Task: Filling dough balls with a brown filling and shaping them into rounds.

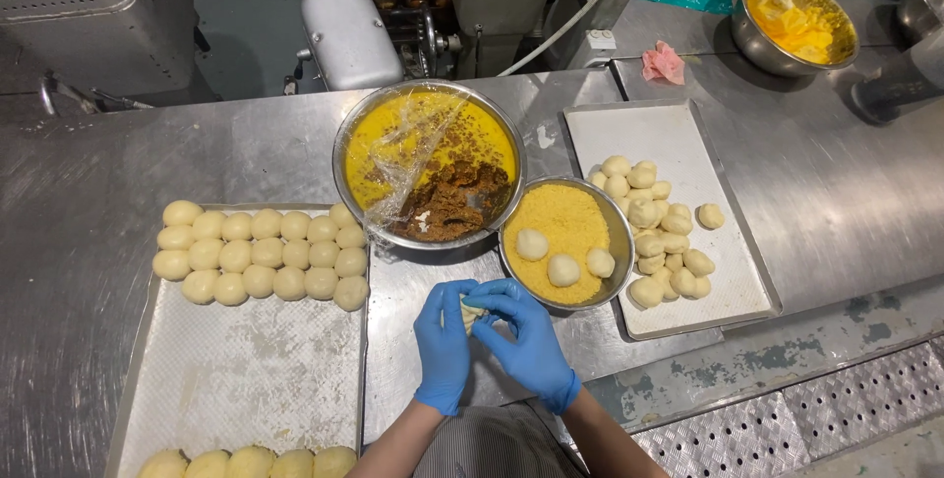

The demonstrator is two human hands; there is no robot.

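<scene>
A wide steel surface (118, 163) fills the room in front of the person. On its left part lies a big perforated tray (246, 370), with three rows of round dough balls (261, 254) at the far end and one more row (251, 462) at the near edge. On the right lies a smaller flat tray (728, 271) with a loose heap of smaller dough pieces (654, 227).

Between the two trays stands a large steel bowl (429, 165) with a yellow coating inside, a brown filling (457, 205) in it and some clear film (403, 158) hanging over the rim. Just beside it, nearer to the person, is a smaller bowl of yellow crumbs (563, 240), and three dough balls sit on the crumbs. Another bowl with yellow content (795, 21) is far at the back right, and a pink cloth (664, 63) lies near it.

Both hands wear blue gloves and meet over the surface, just before the crumb bowl. The left hand (442, 345) is curled like a cup under a small piece of dough (472, 313). The right hand (521, 335) comes from the other side, and its fingers (497, 296) are pinched together on the top of the same piece. So the dough is between the two hands, mostly hidden, and only a pale bit shows.
</scene>
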